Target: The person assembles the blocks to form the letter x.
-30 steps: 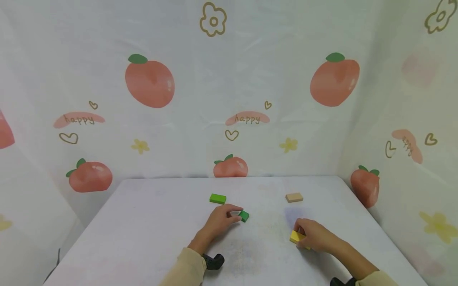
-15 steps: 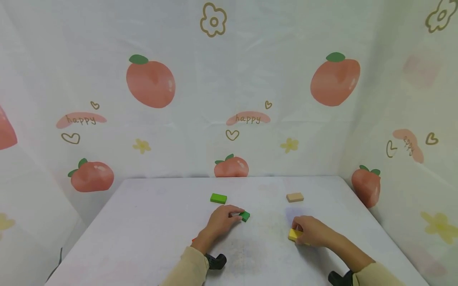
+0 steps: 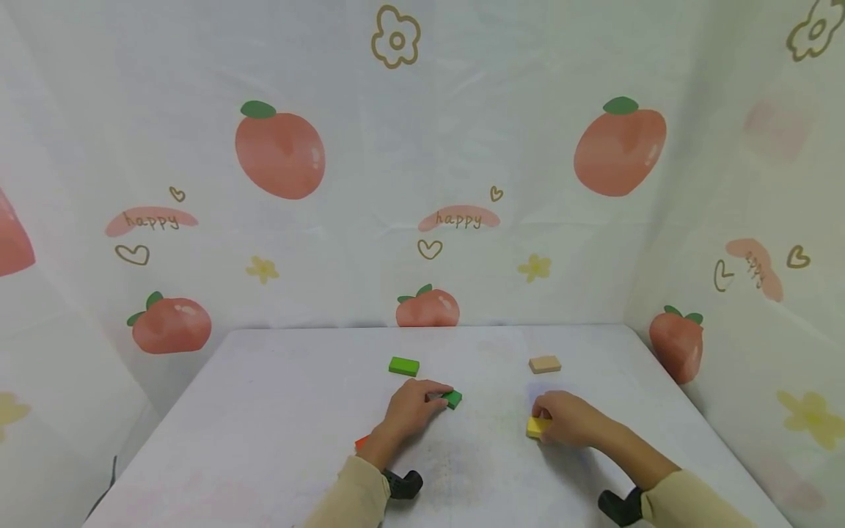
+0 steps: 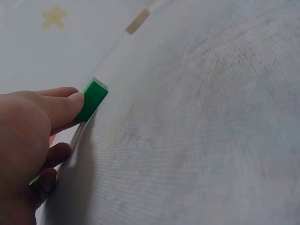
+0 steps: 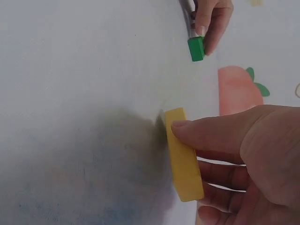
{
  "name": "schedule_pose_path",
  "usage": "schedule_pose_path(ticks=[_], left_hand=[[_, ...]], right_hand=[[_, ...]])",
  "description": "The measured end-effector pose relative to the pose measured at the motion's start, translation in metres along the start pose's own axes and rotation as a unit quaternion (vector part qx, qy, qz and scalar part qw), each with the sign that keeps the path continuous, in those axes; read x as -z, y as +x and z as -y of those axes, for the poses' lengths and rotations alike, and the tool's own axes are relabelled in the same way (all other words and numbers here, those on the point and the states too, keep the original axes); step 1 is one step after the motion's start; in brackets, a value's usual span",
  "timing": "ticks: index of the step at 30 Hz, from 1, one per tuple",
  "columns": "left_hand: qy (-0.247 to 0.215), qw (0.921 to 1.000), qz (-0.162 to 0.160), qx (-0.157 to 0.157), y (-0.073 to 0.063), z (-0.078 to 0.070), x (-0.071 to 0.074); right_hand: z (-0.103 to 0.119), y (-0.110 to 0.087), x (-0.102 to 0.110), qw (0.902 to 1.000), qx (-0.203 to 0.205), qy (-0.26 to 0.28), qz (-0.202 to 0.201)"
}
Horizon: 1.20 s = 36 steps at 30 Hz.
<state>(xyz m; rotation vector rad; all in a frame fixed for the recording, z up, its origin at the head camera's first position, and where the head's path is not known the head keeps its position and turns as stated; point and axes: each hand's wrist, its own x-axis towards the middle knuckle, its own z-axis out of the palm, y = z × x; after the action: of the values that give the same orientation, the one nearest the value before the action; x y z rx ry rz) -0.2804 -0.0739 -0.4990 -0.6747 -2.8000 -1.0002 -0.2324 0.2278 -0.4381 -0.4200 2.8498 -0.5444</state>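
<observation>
My left hand point(image 3: 411, 408) pinches a dark green block point(image 3: 452, 399) between thumb and fingers, low on the white table. In the left wrist view the green block point(image 4: 93, 99) shows its free end beyond the fingertips. To the right, my right hand point(image 3: 569, 419) grips a yellow block point(image 3: 536, 427), thumb on the near side and fingers behind. The right wrist view shows this yellow block point(image 5: 183, 157) as a long bar, its long face turned to the camera. A gap of table lies between the two held blocks.
A light green block point(image 3: 404, 366) lies behind my left hand, and a tan block point(image 3: 544, 364) lies farther back on the right. An orange-red block point(image 3: 361, 442) is mostly hidden by my left wrist. A printed cloth point(image 3: 370, 147) hangs behind the table point(image 3: 277, 418).
My right hand has moved a little left and away from me with the yellow block. My left hand holds nearly still. The orange-red block has come into sight beside the left wrist.
</observation>
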Motion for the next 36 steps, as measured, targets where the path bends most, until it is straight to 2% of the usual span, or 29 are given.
schedule_pose_path(ticks=[6,12,24,36], left_hand=[[-0.002,0.9996,0.003,0.026,0.000,-0.004,0.000],[-0.006,0.9991,-0.009,0.040,0.000,-0.007,-0.003],[-0.010,0.9989,-0.025,0.039,-0.001,-0.011,-0.001],[0.000,0.9989,-0.029,0.038,-0.001,-0.010,-0.004]], right_hand=[[0.005,0.005,-0.001,1.0000,0.002,-0.008,-0.002],[0.009,0.009,0.002,0.9996,0.016,-0.020,-0.014],[0.020,0.011,0.002,0.9983,0.023,-0.015,-0.052],[0.023,0.018,-0.015,0.9932,0.036,0.006,-0.110]])
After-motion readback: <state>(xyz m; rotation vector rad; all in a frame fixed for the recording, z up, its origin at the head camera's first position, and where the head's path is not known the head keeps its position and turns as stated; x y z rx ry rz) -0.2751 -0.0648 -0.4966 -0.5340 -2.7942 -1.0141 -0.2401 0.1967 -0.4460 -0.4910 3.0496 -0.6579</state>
